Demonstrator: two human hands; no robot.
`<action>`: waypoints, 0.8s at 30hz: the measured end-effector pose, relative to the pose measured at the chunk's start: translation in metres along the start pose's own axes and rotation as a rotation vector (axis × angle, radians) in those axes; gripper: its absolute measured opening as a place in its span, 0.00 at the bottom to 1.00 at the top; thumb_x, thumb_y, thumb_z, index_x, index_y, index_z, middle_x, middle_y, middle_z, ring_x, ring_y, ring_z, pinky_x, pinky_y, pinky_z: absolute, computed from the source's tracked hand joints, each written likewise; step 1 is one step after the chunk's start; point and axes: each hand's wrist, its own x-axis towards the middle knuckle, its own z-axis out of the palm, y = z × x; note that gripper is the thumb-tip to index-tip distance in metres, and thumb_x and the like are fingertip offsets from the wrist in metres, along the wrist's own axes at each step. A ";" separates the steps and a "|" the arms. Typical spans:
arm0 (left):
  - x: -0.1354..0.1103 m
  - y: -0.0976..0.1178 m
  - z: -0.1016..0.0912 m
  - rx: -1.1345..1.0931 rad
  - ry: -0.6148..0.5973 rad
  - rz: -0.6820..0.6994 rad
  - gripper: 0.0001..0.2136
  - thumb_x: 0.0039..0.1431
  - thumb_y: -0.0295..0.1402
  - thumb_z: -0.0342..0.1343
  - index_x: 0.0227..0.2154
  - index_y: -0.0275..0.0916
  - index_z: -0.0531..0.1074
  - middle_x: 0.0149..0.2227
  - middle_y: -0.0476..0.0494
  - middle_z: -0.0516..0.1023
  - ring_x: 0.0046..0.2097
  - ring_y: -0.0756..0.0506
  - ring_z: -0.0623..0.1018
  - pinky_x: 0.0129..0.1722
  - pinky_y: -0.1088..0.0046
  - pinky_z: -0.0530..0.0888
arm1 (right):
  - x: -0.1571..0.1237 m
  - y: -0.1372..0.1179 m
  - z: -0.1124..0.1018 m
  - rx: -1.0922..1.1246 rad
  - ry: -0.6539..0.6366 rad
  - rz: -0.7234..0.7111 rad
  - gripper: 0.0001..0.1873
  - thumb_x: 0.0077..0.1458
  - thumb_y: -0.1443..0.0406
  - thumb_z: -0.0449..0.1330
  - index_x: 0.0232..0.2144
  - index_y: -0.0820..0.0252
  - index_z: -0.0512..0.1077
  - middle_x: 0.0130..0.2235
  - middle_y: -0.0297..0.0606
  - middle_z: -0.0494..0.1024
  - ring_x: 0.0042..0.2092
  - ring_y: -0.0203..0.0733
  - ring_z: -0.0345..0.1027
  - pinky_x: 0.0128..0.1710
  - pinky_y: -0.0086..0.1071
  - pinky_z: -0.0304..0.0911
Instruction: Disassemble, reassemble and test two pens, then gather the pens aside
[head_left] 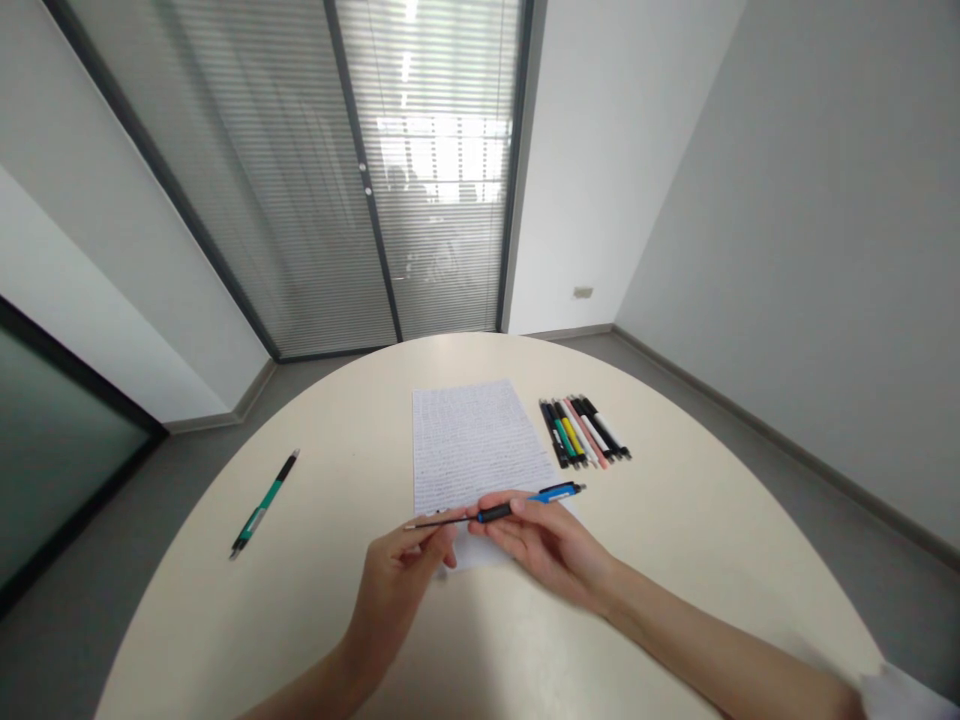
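Pale table (262,620), blue pen (553,495) crosswise, clip end (573,488) right

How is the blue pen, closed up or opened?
Opened, apparently: the blue pen has a long, thin refill sticking out beyond its black grip.

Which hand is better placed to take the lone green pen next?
Probably the left hand: it is nearer the green pen, which lies on its side of the table. The right hand is farther off and holds the blue pen.
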 end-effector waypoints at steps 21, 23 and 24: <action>-0.003 -0.005 0.003 0.843 -0.193 0.149 0.11 0.58 0.34 0.56 0.21 0.40 0.73 0.19 0.51 0.69 0.25 0.48 0.71 0.28 0.73 0.63 | 0.004 0.002 -0.004 -0.068 0.211 -0.204 0.12 0.50 0.60 0.69 0.33 0.63 0.78 0.39 0.38 0.77 0.41 0.35 0.69 0.46 0.30 0.64; -0.002 -0.006 0.003 0.840 -0.171 0.187 0.11 0.58 0.33 0.56 0.20 0.40 0.72 0.19 0.51 0.68 0.24 0.49 0.71 0.27 0.73 0.63 | 0.004 0.002 -0.004 -0.093 0.218 -0.209 0.12 0.50 0.60 0.69 0.34 0.62 0.78 0.38 0.36 0.76 0.41 0.34 0.68 0.43 0.27 0.63; -0.002 -0.006 0.003 0.826 -0.157 0.222 0.11 0.58 0.33 0.56 0.20 0.40 0.72 0.19 0.51 0.68 0.24 0.49 0.70 0.27 0.74 0.64 | 0.003 0.002 -0.003 -0.105 0.222 -0.214 0.11 0.50 0.61 0.69 0.34 0.62 0.77 0.38 0.35 0.76 0.41 0.34 0.68 0.42 0.26 0.63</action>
